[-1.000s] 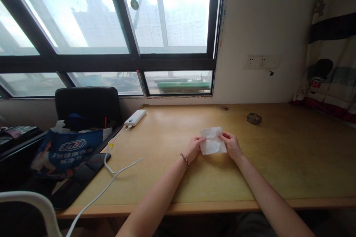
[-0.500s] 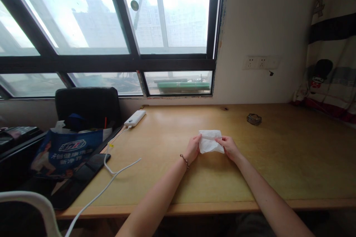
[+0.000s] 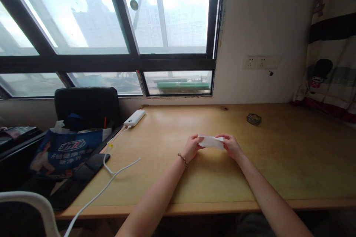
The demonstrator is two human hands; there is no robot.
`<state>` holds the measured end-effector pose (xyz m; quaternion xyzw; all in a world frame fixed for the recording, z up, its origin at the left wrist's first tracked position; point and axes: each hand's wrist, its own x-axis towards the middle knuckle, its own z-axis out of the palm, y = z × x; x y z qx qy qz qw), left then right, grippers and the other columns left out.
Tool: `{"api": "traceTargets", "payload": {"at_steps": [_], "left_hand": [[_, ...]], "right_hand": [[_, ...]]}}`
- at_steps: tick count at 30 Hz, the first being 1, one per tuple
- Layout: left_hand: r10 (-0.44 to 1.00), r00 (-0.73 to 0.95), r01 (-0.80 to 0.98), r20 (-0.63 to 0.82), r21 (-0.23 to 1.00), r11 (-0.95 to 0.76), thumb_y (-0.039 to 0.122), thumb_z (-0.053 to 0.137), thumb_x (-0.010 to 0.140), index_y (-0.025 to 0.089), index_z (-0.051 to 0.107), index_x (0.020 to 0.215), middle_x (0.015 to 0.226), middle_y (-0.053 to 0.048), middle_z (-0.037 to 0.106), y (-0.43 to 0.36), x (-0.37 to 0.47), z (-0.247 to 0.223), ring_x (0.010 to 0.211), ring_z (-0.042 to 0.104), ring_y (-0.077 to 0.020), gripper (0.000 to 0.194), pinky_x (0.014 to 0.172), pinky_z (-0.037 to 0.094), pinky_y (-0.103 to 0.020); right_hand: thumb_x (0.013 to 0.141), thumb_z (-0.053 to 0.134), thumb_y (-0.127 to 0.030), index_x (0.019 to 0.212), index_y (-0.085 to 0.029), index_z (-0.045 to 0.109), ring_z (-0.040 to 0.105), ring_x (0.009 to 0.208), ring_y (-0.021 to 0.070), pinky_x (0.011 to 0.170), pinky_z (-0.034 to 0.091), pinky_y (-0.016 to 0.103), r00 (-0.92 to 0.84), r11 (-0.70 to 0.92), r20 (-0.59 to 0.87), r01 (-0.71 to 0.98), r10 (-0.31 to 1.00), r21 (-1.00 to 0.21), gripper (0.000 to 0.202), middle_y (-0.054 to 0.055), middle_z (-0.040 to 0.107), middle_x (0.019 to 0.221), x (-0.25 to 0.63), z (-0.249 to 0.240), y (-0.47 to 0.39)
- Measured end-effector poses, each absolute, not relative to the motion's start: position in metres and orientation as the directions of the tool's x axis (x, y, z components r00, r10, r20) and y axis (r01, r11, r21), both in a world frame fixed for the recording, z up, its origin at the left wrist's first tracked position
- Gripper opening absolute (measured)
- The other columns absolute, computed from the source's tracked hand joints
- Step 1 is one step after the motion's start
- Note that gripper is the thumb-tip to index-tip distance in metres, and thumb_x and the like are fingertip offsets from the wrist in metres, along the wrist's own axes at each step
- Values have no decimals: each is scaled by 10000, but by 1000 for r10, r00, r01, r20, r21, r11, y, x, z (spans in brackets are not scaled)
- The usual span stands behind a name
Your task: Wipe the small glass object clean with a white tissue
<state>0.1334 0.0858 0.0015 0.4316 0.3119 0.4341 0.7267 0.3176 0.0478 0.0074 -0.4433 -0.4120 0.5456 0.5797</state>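
A white tissue [image 3: 211, 142] is stretched between my two hands, a little above the wooden table [image 3: 217, 181]. It is folded into a narrow strip. My left hand [image 3: 193, 148] pinches its left end, thumb on the near side. At the other end my right hand [image 3: 232, 146] grips it between thumb and fingers. Some fingertips are hidden behind the tissue. A beaded bracelet [image 3: 183, 160] circles my left wrist.
A glass ashtray [image 3: 254, 119] sits at the back right of the table. On the left are a white power bank [image 3: 135, 118], its white cable [image 3: 114, 177] and a black panel [image 3: 80, 181]. A blue bag [image 3: 69, 152] rests before a black chair [image 3: 87, 105].
The tissue was a taller, nearly square sheet and is now a narrow strip. My right hand has shifted slightly up and outward, with its thumb now along the tissue's upper edge.
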Motion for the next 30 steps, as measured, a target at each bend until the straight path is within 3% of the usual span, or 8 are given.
{"api": "traceTargets", "payload": {"at_steps": [4,11,15,19,24,30], "left_hand": [[900,433,-377,-56,896,237,151,582,544,118,612,693,627,-33,566,86,130,5,549,512,-99,155,529,401,-211],[876,483,-406,-2,885,226,98,480,514,127,560,571,613,-27,544,83,131,7,601,507,-102,102,562,389,-202],[874,486,-369,-14,903,220,100,458,507,129,561,569,568,-17,523,84,131,5,571,491,-97,123,544,385,-202],[859,511,-336,-25,914,226,98,472,516,122,593,596,576,-26,544,84,132,2,573,506,-105,147,550,404,-213],[810,585,-337,-27,901,274,125,515,556,97,618,645,672,-79,611,82,132,1,623,567,-143,139,605,435,-254],[821,571,-352,-10,900,256,149,501,590,87,603,620,569,-67,588,83,129,1,507,561,-135,123,544,423,-252]], "right_hand": [[557,550,-218,598,-165,608,506,496,114,433,400,203,78,23,1,-283,997,-959,88,-4,588,577,317,11,46],[580,536,-245,564,-176,552,484,509,126,447,407,233,69,31,7,-350,998,-936,73,-8,538,558,319,14,45],[621,586,-329,527,-172,500,464,498,113,450,374,218,124,87,48,-335,991,-938,202,-12,502,534,321,15,45],[539,709,-302,598,-188,455,451,498,100,451,350,203,201,159,106,-274,974,-949,285,-38,498,576,320,14,46],[525,719,-305,639,-203,445,494,582,120,516,395,220,328,284,191,-265,925,-921,314,-28,516,668,325,8,51],[533,713,-286,633,-210,453,511,597,131,539,411,236,358,272,129,-383,925,-883,289,-30,520,643,335,10,54]]}}
